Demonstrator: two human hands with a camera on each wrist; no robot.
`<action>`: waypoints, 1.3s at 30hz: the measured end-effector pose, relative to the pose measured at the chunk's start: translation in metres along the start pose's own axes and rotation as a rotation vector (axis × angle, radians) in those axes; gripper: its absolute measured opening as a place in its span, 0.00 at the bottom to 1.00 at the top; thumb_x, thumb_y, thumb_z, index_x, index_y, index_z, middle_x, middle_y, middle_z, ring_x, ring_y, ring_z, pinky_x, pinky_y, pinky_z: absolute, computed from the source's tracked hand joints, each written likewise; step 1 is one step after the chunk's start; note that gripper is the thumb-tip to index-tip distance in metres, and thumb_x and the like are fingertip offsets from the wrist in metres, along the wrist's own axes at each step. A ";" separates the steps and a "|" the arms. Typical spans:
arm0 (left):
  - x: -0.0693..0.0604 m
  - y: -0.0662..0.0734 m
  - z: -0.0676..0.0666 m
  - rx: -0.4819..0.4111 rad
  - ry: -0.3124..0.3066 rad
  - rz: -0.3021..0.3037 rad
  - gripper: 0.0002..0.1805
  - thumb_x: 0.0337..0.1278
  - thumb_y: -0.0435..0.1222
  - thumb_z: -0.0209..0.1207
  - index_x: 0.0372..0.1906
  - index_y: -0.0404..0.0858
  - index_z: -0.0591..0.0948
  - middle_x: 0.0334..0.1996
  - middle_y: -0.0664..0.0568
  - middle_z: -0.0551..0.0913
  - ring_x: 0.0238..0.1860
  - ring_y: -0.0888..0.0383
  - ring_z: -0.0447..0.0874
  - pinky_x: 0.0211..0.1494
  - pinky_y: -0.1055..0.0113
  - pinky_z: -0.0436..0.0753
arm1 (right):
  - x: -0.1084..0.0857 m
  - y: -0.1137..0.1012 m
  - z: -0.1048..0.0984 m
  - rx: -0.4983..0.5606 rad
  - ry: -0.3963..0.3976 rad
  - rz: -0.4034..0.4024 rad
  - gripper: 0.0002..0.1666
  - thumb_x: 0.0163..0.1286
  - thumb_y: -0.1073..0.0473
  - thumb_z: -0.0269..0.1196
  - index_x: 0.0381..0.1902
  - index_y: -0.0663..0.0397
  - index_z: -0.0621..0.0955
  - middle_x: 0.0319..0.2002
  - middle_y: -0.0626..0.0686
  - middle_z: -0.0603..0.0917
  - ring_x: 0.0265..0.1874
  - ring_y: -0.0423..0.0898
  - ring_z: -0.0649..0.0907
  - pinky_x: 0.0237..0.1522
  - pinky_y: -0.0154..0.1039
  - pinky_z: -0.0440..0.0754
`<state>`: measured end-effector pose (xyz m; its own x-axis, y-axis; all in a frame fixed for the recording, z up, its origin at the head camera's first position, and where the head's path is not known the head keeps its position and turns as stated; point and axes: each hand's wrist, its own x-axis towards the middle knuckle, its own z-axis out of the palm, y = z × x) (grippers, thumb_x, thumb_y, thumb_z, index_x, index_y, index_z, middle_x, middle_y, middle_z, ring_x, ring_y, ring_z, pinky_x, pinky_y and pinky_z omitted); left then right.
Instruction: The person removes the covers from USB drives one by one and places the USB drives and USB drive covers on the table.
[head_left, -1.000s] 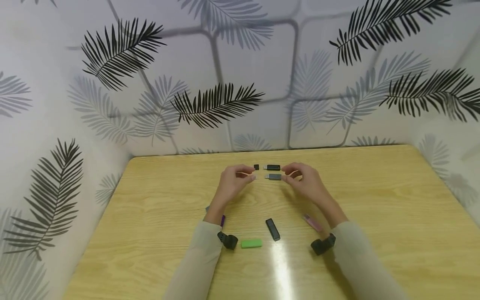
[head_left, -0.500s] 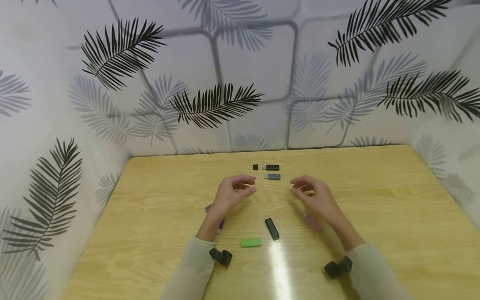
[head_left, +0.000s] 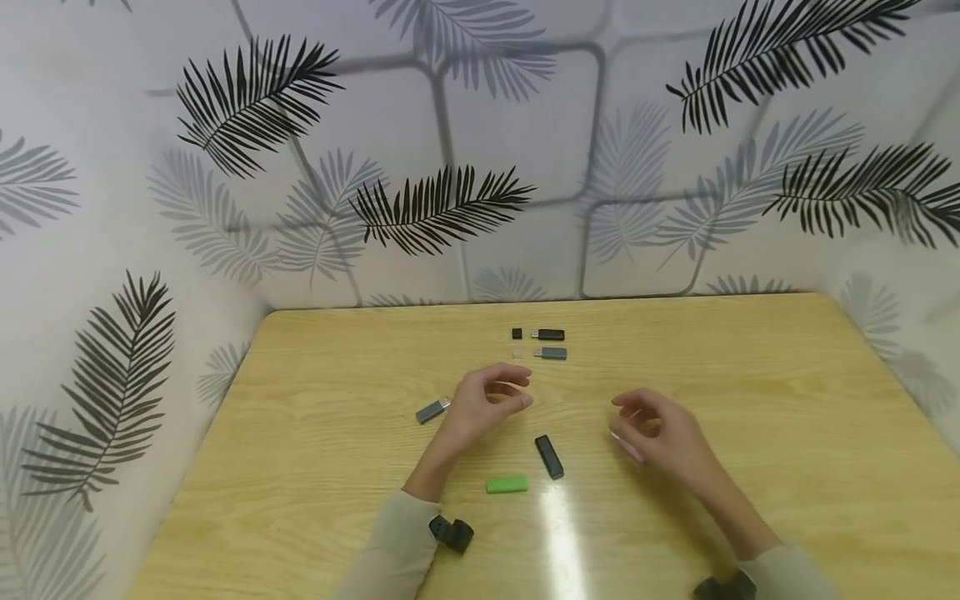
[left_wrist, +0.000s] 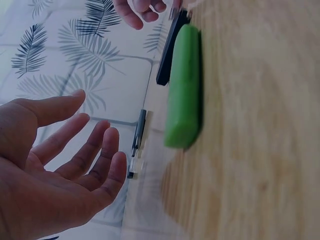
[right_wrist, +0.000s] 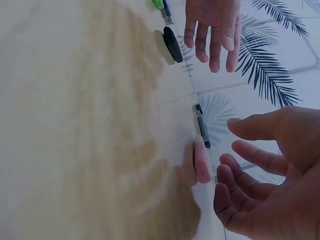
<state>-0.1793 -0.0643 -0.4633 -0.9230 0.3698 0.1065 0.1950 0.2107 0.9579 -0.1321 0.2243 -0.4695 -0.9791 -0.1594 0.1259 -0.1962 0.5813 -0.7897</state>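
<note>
My left hand (head_left: 483,412) hovers over the table with its fingers loosely bent and nothing held. Beside its wrist lies a grey USB stick (head_left: 432,410), plug bared. My right hand (head_left: 667,437) is likewise raised and holds nothing; it partly covers a pink USB stick (head_left: 627,448), which the right wrist view shows on the table, apart from the fingers. Between the forearms lie a black USB stick (head_left: 549,457) and a green USB stick (left_wrist: 184,90). Farther back, a black USB stick (head_left: 548,334) and a grey USB stick (head_left: 551,353) lie in two rows, plugs facing left.
Left of the rear sticks sit a small black cap (head_left: 517,333) and a pale, see-through cap (head_left: 517,353). The wooden table (head_left: 315,483) ends at a leaf-patterned wall (head_left: 480,125). A purple-blue stick (right_wrist: 166,11) shows near the green one in the right wrist view.
Both hands have drawn back from the rear sticks toward the person, the right one also moving rightward over the pink stick. The grey stick at left has come into full view.
</note>
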 end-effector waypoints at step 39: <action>0.002 0.023 0.080 -0.019 -0.213 0.024 0.14 0.66 0.32 0.67 0.54 0.31 0.85 0.46 0.44 0.89 0.41 0.64 0.86 0.46 0.72 0.83 | -0.038 -0.007 -0.023 -0.157 0.119 -0.232 0.17 0.53 0.72 0.78 0.38 0.50 0.88 0.36 0.44 0.89 0.35 0.42 0.86 0.37 0.38 0.86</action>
<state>-0.1504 0.0140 -0.4627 -0.8264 0.5583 0.0728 0.2083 0.1829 0.9608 -0.0949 0.2445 -0.4548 -0.9045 -0.2131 0.3693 -0.4123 0.6578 -0.6303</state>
